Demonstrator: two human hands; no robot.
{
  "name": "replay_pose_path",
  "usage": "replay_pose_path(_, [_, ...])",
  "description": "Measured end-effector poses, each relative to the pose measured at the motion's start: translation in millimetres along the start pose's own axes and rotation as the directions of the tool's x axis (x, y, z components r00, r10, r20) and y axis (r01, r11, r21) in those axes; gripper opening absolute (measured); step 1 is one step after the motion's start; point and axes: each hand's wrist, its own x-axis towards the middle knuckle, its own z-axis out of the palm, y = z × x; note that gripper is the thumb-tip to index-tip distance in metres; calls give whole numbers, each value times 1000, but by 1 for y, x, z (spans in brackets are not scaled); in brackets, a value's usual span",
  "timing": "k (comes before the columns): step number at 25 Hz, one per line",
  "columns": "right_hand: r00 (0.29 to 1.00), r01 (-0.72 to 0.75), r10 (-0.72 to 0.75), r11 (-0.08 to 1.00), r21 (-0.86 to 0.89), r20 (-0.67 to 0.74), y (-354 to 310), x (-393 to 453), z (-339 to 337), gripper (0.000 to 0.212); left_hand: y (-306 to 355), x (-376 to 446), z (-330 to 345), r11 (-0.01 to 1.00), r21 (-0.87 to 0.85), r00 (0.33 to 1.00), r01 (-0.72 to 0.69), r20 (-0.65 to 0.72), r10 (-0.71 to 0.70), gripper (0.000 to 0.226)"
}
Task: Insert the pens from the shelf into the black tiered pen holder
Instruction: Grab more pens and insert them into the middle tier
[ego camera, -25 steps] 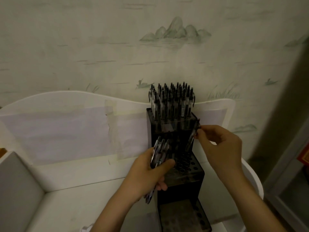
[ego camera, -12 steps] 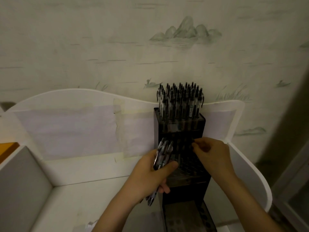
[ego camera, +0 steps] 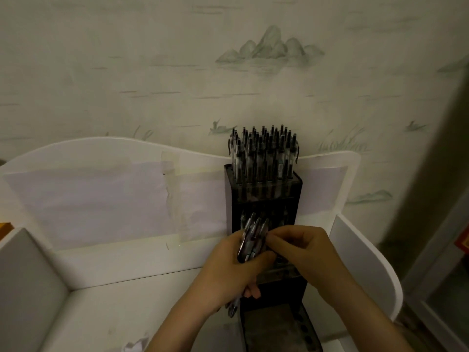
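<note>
White shelf — left hand grips pen bundle; right hand pinches one pen.

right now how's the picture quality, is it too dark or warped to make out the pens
Head view: dim, yellowish light, no glare; the black tiered pen holder merges into shadow, but the pens in its top tier stand out against the pale wall. Wide-angle bending curves the shelf edges. The pens in the left hand look slightly soft.
</note>
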Motion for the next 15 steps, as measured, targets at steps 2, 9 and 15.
replay_pose_path(2, [999, -53, 52, 993, 108, 13, -3, -2, -3, 10, -1, 0, 1, 1000, -9, 1000, 10, 4, -10, 22])
replay_pose_path(9, [993, -73, 94, 967, 244, -73, -15, 2, -14, 12, -2, 3, 4, 996, -77, 999, 34, 10, -34, 28])
replay_pose_path(15, [872, 260, -107, 928, 267, -478, -32, 15, -47, 11, -5, 0, -4, 998, -67, 999, -10, -52, 6, 16])
